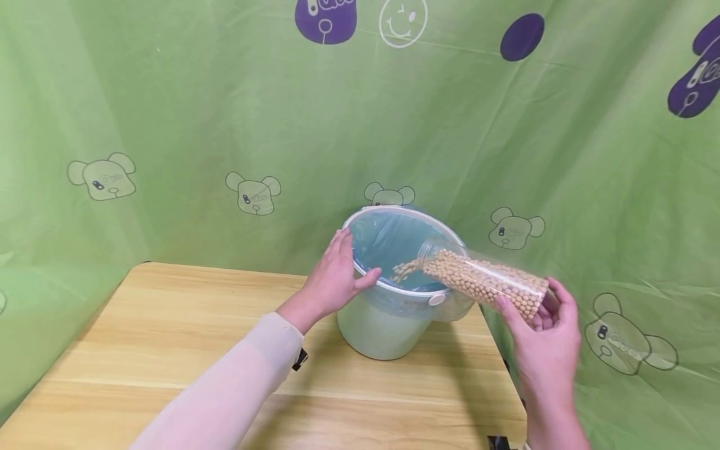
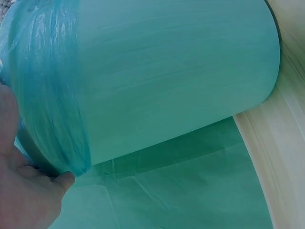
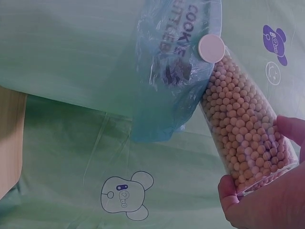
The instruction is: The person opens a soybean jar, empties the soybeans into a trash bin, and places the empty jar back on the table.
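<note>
A pale green trash bin [image 1: 382, 334] stands upright, lined with a blue translucent bag [image 1: 374, 237] folded over its white rim. My left hand [image 1: 340, 275] holds the rim at the near left, thumb at the front edge. In my right hand [image 1: 548, 337] is a clear jar [image 3: 248, 129] of round beige beans [image 1: 478, 278], gripped near its base. Its mouth tips down to the left, over the bin's opening. Beans spill from the mouth into the bin. The left wrist view shows the left fingers [image 2: 66, 180] at the bagged rim; the bottom of the bin's inside is hidden.
Beneath the bin lies a wood-grain table [image 1: 185, 331], its right edge close to the bin. A green curtain [image 1: 185, 112] printed with bear heads hangs behind and along the sides. A round white button [image 1: 437, 299] sits on the bin's front rim.
</note>
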`<act>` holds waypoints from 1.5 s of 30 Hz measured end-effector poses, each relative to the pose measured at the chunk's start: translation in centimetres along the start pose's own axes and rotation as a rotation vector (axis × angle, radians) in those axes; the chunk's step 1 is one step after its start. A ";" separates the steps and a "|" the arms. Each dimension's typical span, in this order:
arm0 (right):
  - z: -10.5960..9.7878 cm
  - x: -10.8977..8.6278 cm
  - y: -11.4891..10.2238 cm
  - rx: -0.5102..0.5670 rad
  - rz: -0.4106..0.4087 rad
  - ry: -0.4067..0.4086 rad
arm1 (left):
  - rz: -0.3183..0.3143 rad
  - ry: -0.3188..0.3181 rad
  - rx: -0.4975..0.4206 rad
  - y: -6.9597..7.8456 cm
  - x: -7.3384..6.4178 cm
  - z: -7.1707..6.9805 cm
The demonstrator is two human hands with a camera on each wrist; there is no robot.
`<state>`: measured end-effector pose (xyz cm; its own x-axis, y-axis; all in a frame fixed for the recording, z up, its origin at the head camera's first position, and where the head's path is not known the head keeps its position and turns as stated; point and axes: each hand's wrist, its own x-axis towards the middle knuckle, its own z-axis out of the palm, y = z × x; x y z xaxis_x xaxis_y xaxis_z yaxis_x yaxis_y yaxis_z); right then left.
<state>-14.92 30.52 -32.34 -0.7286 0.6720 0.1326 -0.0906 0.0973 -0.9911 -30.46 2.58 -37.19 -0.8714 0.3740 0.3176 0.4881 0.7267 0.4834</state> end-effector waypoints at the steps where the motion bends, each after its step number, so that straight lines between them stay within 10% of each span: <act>1: 0.0 0.0 0.0 -0.005 0.001 -0.003 | 0.000 0.001 0.000 0.0 0.0 0.0; 45: 0.9 0.2 -1.1 -0.095 0.019 -0.007 | -0.003 0.014 0.015 -0.3 0.0 0.4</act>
<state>-15.58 29.94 -31.25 -0.7347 0.6689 0.1129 -0.0119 0.1537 -0.9880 -30.65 2.63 -37.68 -0.8718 0.3641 0.3276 0.4849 0.7363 0.4720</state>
